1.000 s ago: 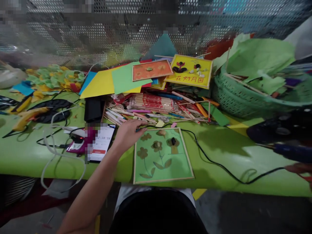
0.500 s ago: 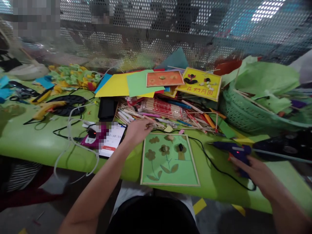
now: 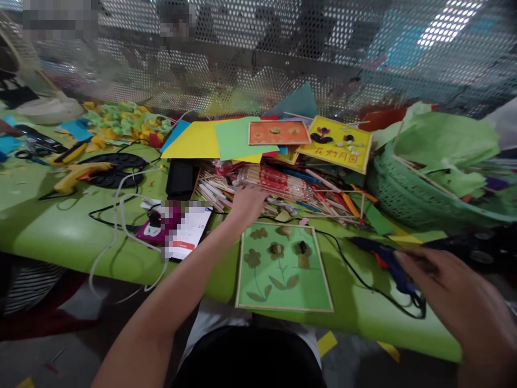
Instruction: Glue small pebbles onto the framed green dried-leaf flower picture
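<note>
Sticks [image 3: 278,182] under left hand [image 3: 249,205], glue gun [image 3: 401,273] at right hand [image 3: 452,277] near front edge of desk [image 3: 355,312]; grips unclear. Probably picking; needs fine pinch.

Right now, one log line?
left hand: at stick pile | right hand: at blue glue gun, grip unclear | green picture: flat on table

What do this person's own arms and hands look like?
The left hand and right hand are bare, with no gloves, watch or bracelet visible. No sleeve shows on the left forearm or the visible part of the right forearm. Blur hides finer details.
</note>
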### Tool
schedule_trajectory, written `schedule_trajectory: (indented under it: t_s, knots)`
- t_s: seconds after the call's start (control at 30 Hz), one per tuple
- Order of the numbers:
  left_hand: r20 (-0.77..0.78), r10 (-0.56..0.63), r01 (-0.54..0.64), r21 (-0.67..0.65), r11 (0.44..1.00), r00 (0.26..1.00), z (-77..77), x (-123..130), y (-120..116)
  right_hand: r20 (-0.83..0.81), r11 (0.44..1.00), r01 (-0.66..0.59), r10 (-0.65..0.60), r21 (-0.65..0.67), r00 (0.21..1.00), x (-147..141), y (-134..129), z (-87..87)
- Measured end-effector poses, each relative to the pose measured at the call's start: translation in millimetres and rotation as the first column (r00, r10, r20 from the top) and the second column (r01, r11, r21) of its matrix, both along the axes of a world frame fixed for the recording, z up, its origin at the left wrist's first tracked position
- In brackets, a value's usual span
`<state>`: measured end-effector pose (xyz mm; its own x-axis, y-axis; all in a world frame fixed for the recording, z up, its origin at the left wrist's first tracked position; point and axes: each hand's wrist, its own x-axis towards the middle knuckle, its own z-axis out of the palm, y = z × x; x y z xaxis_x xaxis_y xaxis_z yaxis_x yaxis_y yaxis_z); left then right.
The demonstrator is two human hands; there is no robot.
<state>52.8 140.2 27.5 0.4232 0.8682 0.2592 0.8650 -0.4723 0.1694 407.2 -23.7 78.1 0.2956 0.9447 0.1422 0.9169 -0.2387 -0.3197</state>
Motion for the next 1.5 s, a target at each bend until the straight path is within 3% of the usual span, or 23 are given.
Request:
schedule_trajectory:
  t_s: [0.17, 0.27, 0.33, 0.4, 0.53, 0.63, 0.77, 1.23, 1.5]
  knots:
    - [0.195, 0.006, -0.010, 0.019, 1.000, 0.981, 1.3, -1.6, 1.1, -0.084, 0.960, -0.221, 0.238, 0.171, 0.968, -47.2, 26.1, 11.8]
    - [0.429, -0.015, 0.008, 0.016, 1.000, 0.903, 3.3, -1.5, -2.5, -0.115, 0.898, -0.335, 0.379, 0.284, 0.918, -73.6, 47.2, 14.0]
    - [0.604, -0.033, 0.062, -0.028, 0.998, 0.796, 3.3, 1.3, -7.2, -0.123, 0.852, -0.380, 0.447, 0.360, 0.886, -89.4, 60.5, 13.4]
    - [0.767, -0.007, 0.169, -0.133, 0.977, 0.642, 2.3, 6.6, -13.7, -0.158, 0.818, -0.384, 0.487, 0.428, 0.859, -102.8, 71.7, 9.5]
    - [0.914, 0.218, 0.436, -0.360, 0.824, 0.342, 0.9, 20.9, -29.4, -0.324, 0.806, -0.336, 0.525, 0.488, 0.787, -117.8, 84.1, -9.5]
    - [0.909, 0.332, 0.544, -0.417, 0.728, 0.252, 2.2, 29.9, -40.0, -0.421, 0.822, -0.308, 0.524, 0.480, 0.741, -118.5, 85.6, -25.5]
    - [0.903, 0.366, 0.621, -0.422, 0.661, 0.225, 2.2, 37.7, -49.3, -0.425, 0.832, -0.347, 0.528, 0.433, 0.735, -114.6, 83.3, -33.1]
    - [0.839, 0.528, 0.660, -0.473, 0.584, 0.134, -1.4, 43.7, -58.7, -0.367, 0.796, -0.466, 0.596, 0.385, 0.714, -118.5, 78.6, -34.1]
    - [0.839, 0.508, 0.651, -0.498, 0.574, 0.194, -4.0, 42.1, -59.0, -0.356, 0.800, -0.453, 0.586, 0.393, 0.728, -121.0, 76.5, -39.8]
